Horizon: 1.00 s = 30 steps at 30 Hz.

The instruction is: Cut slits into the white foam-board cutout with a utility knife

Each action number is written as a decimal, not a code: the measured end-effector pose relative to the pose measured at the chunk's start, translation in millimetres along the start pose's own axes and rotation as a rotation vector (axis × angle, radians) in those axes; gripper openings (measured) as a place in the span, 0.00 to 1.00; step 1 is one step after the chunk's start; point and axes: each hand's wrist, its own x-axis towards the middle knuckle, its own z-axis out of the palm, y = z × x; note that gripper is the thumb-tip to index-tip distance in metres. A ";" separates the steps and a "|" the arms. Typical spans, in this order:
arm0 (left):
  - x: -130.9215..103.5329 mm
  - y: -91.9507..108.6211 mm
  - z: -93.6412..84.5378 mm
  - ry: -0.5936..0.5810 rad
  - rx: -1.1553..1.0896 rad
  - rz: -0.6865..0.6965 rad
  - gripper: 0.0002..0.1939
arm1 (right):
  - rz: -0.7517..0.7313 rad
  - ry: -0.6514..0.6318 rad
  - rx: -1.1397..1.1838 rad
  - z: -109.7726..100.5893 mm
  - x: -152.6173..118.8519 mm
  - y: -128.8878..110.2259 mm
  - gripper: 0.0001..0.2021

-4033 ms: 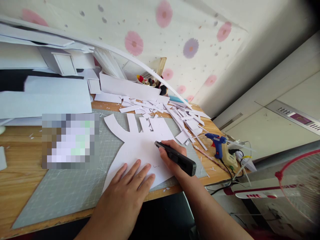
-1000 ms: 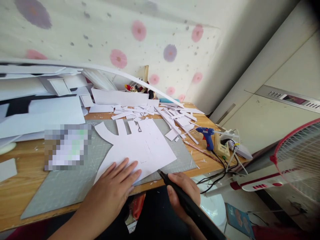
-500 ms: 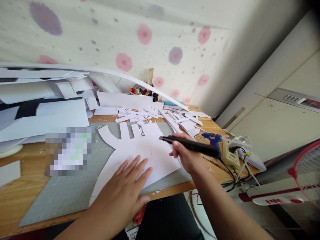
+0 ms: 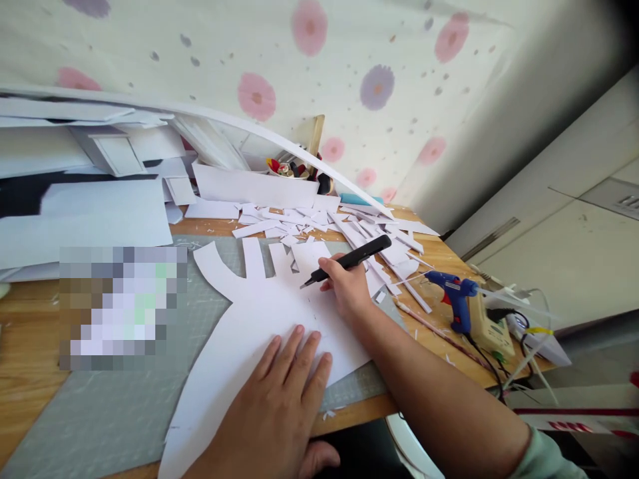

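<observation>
A large white foam board or card piece [image 4: 219, 379], cut with curved edges and several prongs at its far side, lies on the grey cutting mat [image 4: 120, 406]. My left hand [image 4: 279, 392] rests flat on it with fingers spread. In my right hand [image 4: 347, 286] is a black utility knife [image 4: 354, 256], gripped like a pen. Its tip points down and left, close to the board's middle below the prongs; whether it touches the surface I cannot tell. Small cut slits show near the prongs.
White offcuts [image 4: 299, 219] litter the back of the wooden table [image 4: 24, 386]. Larger white boards [image 4: 100, 219] are stacked at left, near a blurred-out patch [image 4: 124, 309]. On the right are a blue glue gun [image 4: 456, 293], a power strip [image 4: 489, 326] and cables.
The knife has swung from pointing left, nearly level, to tip-down over the board, as my right hand moved left. The camera view has moved closer. My left hand stays flat on the board.
</observation>
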 end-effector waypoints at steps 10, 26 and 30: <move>0.5 -4.4 9.3 0.075 0.077 0.062 0.41 | -0.018 -0.008 -0.023 -2.8 -1.8 7.0 0.14; 0.4 -4.5 8.5 0.043 0.062 0.034 0.43 | -0.047 -0.063 -0.149 -5.1 -2.2 5.3 0.13; -2.1 -3.6 6.4 0.023 0.042 0.007 0.40 | -0.022 -0.064 -0.102 -3.6 -1.8 4.1 0.13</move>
